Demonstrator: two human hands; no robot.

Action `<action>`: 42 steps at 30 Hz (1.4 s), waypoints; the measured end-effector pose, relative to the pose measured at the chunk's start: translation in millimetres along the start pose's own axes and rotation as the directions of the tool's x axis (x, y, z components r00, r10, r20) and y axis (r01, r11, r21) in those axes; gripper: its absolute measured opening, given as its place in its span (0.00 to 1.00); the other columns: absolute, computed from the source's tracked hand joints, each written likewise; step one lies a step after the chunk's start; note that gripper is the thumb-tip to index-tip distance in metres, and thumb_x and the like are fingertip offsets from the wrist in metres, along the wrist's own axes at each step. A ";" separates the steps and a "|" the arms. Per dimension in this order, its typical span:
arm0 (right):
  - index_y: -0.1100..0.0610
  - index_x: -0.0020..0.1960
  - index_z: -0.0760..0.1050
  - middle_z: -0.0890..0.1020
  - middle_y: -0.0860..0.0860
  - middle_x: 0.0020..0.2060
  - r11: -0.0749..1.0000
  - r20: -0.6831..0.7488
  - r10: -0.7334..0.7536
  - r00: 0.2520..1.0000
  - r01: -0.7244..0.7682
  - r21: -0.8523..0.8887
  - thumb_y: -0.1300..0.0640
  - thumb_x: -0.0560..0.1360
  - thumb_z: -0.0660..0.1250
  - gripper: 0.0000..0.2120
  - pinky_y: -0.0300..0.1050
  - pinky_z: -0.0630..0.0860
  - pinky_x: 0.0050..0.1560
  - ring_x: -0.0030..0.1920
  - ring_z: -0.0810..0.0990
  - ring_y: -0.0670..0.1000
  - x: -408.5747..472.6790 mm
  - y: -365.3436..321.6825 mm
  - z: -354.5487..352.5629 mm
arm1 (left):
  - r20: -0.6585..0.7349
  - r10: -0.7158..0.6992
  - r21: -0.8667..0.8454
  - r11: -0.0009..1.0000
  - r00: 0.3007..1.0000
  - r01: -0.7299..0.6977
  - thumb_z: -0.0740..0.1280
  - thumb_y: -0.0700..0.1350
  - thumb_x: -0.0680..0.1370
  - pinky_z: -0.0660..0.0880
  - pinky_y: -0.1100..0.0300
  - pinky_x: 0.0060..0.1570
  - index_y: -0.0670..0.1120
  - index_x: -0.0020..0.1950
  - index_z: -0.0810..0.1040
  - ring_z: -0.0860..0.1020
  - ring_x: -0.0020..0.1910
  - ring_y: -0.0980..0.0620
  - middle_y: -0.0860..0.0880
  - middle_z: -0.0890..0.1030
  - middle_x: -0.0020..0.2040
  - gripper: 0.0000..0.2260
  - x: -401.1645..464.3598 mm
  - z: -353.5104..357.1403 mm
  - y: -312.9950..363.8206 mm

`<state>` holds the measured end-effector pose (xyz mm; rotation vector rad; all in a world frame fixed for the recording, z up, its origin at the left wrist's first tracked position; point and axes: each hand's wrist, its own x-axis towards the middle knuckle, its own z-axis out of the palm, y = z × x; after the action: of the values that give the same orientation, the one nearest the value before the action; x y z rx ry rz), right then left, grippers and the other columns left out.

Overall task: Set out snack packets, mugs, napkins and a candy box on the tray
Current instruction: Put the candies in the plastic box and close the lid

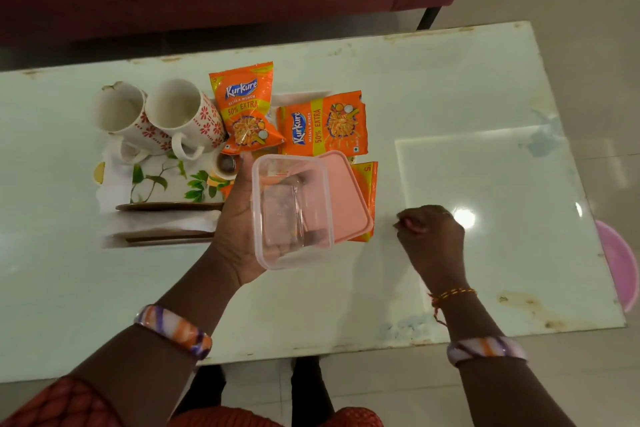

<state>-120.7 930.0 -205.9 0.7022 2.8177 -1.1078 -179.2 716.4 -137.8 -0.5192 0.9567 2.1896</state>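
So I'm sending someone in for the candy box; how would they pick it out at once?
Start at the pale glass table and find the orange snack packets near its middle. Just in front of them the left hand holds the candy box up. It is the only clear plastic tub there, with a pink lid tucked behind it.

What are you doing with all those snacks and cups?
A person is setting up a snack tray. The left hand holds a clear box with a pink lid above the table. The right hand is closed, resting on the table. Two mugs and orange snack packets already sit there.
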 end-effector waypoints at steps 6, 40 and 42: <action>0.57 0.44 0.81 0.85 0.56 0.41 0.777 -0.071 0.024 0.997 0.027 0.628 0.66 0.66 0.69 0.08 0.45 0.79 0.47 0.40 0.82 0.49 -10.6 -90.6 -52.5 | 0.071 -0.003 -0.026 1.000 0.997 0.005 0.56 0.66 0.63 0.81 0.51 0.36 0.50 0.46 0.84 0.84 0.43 0.49 0.49 0.86 0.45 0.27 -4.7 -10.1 -5.1; 0.55 0.53 0.79 0.84 0.49 0.47 0.896 0.144 -0.267 0.953 0.190 0.401 0.61 0.75 0.63 0.09 0.25 0.74 0.45 0.43 0.79 0.42 -46.4 -166.2 4.5 | 0.108 0.068 -0.076 0.995 0.992 -0.060 0.52 0.66 0.68 0.81 0.53 0.41 0.51 0.52 0.81 0.83 0.49 0.49 0.49 0.85 0.48 0.28 2.7 -39.3 -6.4; 0.55 0.50 0.79 0.84 0.50 0.45 0.827 0.146 -0.149 0.978 0.042 0.561 0.62 0.75 0.63 0.08 0.34 0.78 0.47 0.45 0.82 0.46 -42.8 -165.2 0.7 | 0.131 0.051 -0.069 0.997 0.990 -0.043 0.55 0.67 0.66 0.81 0.51 0.40 0.51 0.52 0.81 0.83 0.49 0.48 0.48 0.85 0.48 0.29 2.6 -39.5 -5.8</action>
<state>-152.1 806.1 -92.8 0.4402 2.3909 -1.9389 -173.4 690.6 -167.8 -0.3796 0.8365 2.2731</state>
